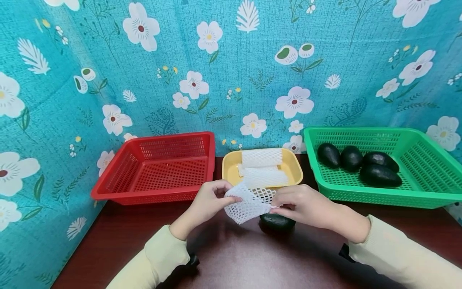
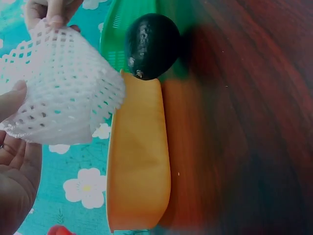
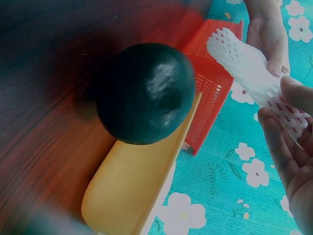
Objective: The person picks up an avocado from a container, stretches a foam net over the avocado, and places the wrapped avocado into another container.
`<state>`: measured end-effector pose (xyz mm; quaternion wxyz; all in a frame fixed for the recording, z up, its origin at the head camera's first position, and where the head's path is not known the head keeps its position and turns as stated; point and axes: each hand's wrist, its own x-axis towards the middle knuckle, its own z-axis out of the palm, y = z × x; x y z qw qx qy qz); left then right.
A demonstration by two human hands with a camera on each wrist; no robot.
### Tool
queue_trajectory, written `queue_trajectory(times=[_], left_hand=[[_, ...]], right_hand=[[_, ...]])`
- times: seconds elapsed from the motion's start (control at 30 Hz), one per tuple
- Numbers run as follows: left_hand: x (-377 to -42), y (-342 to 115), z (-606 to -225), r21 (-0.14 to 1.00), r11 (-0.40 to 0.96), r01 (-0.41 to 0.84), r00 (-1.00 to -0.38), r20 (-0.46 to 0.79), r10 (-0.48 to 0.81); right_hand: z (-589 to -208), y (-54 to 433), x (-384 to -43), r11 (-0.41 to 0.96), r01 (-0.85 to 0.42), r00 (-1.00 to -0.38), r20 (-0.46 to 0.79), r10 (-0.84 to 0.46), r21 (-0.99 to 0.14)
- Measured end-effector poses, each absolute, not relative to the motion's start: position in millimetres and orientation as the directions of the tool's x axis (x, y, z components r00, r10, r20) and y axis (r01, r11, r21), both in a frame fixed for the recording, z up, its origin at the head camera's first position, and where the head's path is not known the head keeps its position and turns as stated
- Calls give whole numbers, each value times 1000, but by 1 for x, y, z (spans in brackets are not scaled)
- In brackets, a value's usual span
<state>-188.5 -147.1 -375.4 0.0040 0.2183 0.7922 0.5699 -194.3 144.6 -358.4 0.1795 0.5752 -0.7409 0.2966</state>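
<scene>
A white foam fruit net [image 1: 242,202] is stretched between both hands above the table. My left hand [image 1: 213,200] pinches its left side with thumb and fingers. My right hand [image 1: 301,204] pinches the other end, as the right wrist view also shows, with the net's mesh [image 3: 254,68] spread between the hands. On the table below lies one dark avocado [image 1: 278,221], partly covered by the net and right hand in the head view. The left wrist view shows that avocado [image 2: 152,46] in front of the yellow tray [image 2: 139,156].
Behind the hands, the yellow tray holds several more foam nets [image 1: 261,158]. A red basket [image 1: 153,196] stands at the left. On the right, a green basket [image 1: 379,194] holds several avocados [image 1: 380,175]. A floral cloth [image 1: 231,80] hangs behind the dark table [image 1: 252,261].
</scene>
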Motion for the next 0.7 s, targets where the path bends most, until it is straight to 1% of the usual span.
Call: queue_trajectory(times=[0.1, 0.17, 0.27, 0.37, 0.5, 0.6, 0.7], left_hand=[[-188, -147, -378, 906, 254, 338, -899, 231, 371], [-188, -146, -378, 907, 250, 339, -887, 220, 405], [-188, -145, -377, 894, 248, 372, -843, 214, 493], [-188, -144, -374, 882, 232, 409, -787, 213, 578], [-189, -144, -371, 895, 212, 392, -742, 172, 647], [-187, -141, -371, 908, 207, 366, -739, 148, 657], [-186, -138, -373, 908, 214, 361, -767, 159, 621]], right_hand=[[-359, 147, -194, 163, -960, -271, 597, -755, -229], [-359, 148, -195, 159, -964, -256, 599, -759, -211], [-358, 147, -198, 136, -974, -220, 609, -762, -181], [-355, 144, -201, 106, -985, -169, 629, -759, -137], [-352, 138, -202, 65, -992, -119, 656, -746, -106], [-351, 134, -202, 46, -994, -101, 660, -744, -99], [-351, 132, -200, 44, -995, -89, 656, -749, -85]])
